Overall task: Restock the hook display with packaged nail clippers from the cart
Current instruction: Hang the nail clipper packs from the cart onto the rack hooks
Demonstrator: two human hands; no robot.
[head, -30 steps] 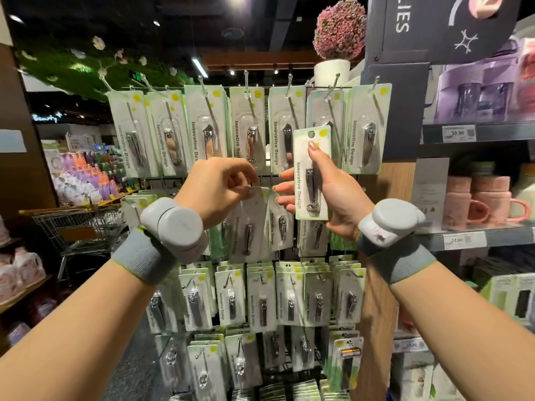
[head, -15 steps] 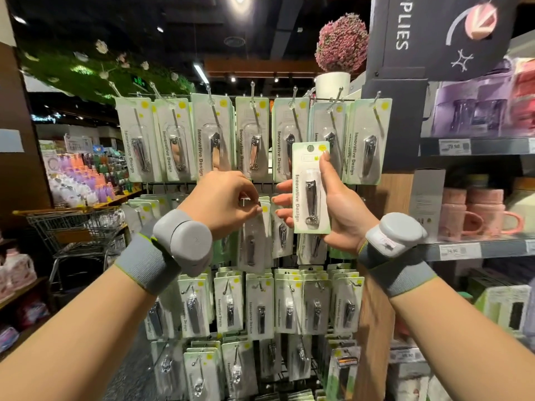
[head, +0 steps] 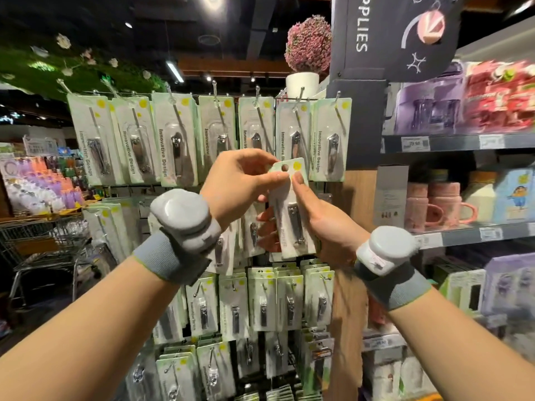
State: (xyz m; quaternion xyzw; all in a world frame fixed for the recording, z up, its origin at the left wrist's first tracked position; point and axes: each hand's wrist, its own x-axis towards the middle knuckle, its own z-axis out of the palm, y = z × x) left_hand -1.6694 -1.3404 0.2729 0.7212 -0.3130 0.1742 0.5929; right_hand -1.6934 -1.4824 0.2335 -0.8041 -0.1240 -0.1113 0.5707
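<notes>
- The cards on the hook display (head: 185, 140) read "Innovative Design" down the side, each with a yellow dot at the top corner and a steel clipper under a clear blister.
- At 1 o'clock a dark sign (head: 385, 36) shows the letters "PPLIES"; the rest is cut off.
- A shelf price tag (head: 414, 143) at 3 o'clock is too blurred to read with certainty.
- The packaged nail clipper (head: 291, 209) is at centre frame, upright, in front of the second row of hooks; its hang hole and yellow dot are at the top.
- The right hand (head: 324, 224) grips the pack from the 3 o'clock side, its index finger laid up along the card's front.
- The left hand (head: 240, 183) pinches the top edge of the same pack beside the hang hole.
- Half a second ago the left hand was at a hook to the 9 o'clock side and the right hand alone held the pack up; since then the left hand has come across to the pack, so both hands now meet on it.
- The pack has dropped slightly lower against the display than before.
- A wire shopping cart (head: 43, 241) stands at 9 o'clock; what is in it cannot be told.
- A white pot (head: 302, 85) at 12 o'clock holds a round pink flower ball (head: 308, 43).
- Pink mugs (head: 434, 205) sit on the shelf at 3 o'clock.
</notes>
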